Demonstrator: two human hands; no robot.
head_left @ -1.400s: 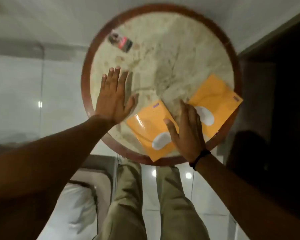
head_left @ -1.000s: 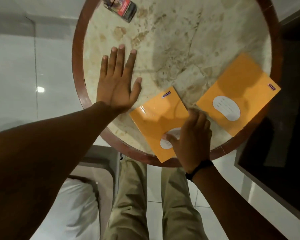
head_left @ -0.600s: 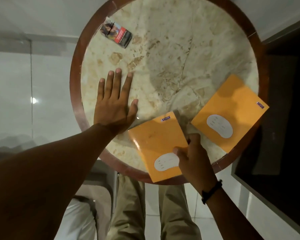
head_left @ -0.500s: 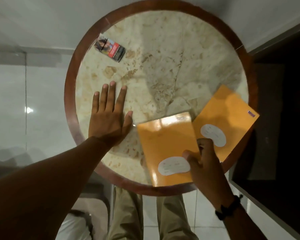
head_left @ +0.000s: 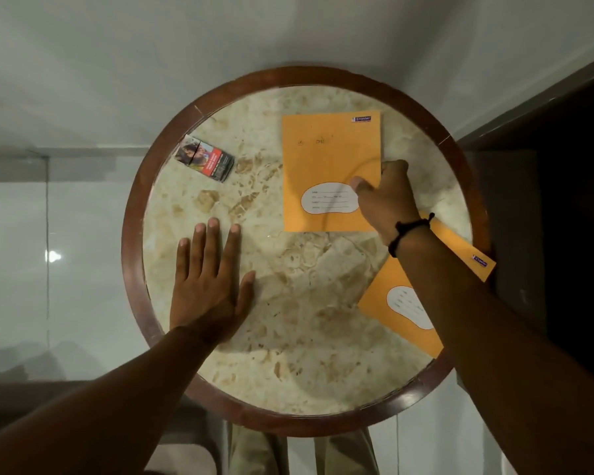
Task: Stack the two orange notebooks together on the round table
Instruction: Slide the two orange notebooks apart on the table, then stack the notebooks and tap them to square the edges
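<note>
- The round table (head_left: 309, 341) has a marbled cream top inside a dark wooden rim.
- One orange notebook (head_left: 326, 159) lies squarely at about 1 o'clock on the tabletop, its white label patch toward the near edge.
- The right hand (head_left: 384, 200) is at that notebook's right edge, at about 3 o'clock from its middle. The thumb lies on the cover beside the label and the other fingers curl around or under the edge, so the hand pinches the notebook there.
- A dark band circles the right wrist.
- The second orange notebook (head_left: 391, 303) lies tilted at about 4 o'clock on the table, partly under the right forearm, with a corner reaching over the rim. The two notebooks are apart, not stacked.
- The left hand (head_left: 210, 286) rests flat, palm down, at about 8 o'clock on the table, its fingers spread a little and holding nothing. Both notebooks lie well to its right.
- A small printed packet (head_left: 204, 158) sits at about 10 o'clock, near the rim.
</note>
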